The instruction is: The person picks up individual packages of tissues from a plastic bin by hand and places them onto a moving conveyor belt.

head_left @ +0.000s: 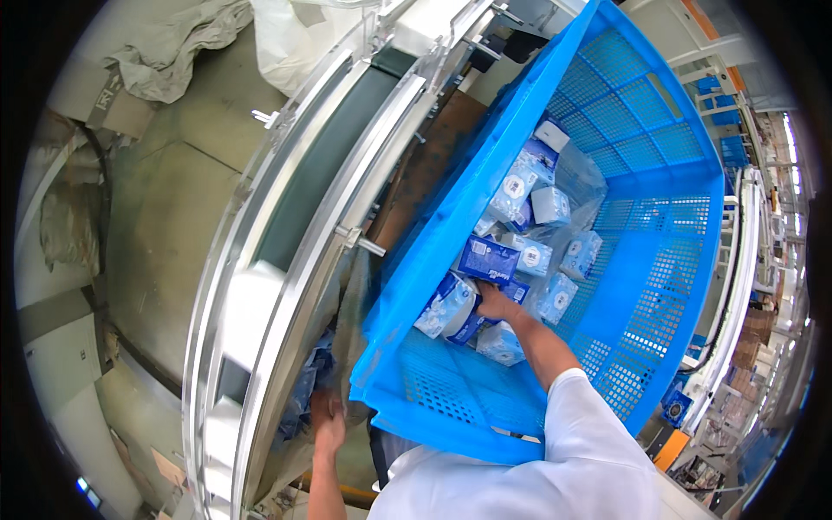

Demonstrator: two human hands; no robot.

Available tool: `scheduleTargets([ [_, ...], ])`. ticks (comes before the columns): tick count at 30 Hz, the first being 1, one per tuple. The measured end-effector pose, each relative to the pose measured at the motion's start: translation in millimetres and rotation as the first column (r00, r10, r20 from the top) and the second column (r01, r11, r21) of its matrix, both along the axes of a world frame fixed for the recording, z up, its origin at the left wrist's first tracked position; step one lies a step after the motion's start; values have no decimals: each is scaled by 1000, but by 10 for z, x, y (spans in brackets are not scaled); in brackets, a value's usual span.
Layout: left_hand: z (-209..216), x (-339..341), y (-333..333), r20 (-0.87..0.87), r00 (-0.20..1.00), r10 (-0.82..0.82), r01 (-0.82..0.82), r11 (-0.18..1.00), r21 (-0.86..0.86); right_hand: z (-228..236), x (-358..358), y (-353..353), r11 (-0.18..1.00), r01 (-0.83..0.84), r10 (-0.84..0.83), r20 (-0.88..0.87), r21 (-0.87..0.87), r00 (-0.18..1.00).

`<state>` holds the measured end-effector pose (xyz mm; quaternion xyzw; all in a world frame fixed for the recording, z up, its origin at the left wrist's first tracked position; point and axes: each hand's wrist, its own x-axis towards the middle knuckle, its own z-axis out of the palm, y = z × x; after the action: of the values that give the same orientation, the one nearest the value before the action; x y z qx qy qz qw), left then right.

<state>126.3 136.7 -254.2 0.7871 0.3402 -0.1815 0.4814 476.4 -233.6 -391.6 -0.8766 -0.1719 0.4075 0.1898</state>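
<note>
Right hand (496, 302) among packs (490, 259) in crate (667, 183); left hand (326, 419) beside blue plastic (299, 394). Fingers partly hidden on both; cannot tell their grip.

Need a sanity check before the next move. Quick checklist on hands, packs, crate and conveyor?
1. Right hand inside the blue crate, at the packs: ok.
2. Right hand's grip on a pack: cannot tell, fingers partly hidden.
3. Left hand outside the crate: ok.
4. Packs in neat rows: not ok, they lie jumbled.
5. Conveyor stopped: cannot tell from one still.
</note>
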Motion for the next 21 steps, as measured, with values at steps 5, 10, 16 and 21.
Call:
scheduleTargets([
  [5,752,-165,-209,-16,953,303,-302,952,46,671,77,5,999,-33,39,-189,35,981],
  [10,1072,-113,-122,41,935,352,-351,936,-24,1407,37,-437,995,48,-54,73,90,996],
  [16,1684,104,-72,233,895,380,-187,795,-577,4224,121,-71,875,64,-104,58,479,993],
  [21,2443,188,-333,214,923,320,208,51,-977,5179,-956,1151,394,-323,623,9,860,782],
])
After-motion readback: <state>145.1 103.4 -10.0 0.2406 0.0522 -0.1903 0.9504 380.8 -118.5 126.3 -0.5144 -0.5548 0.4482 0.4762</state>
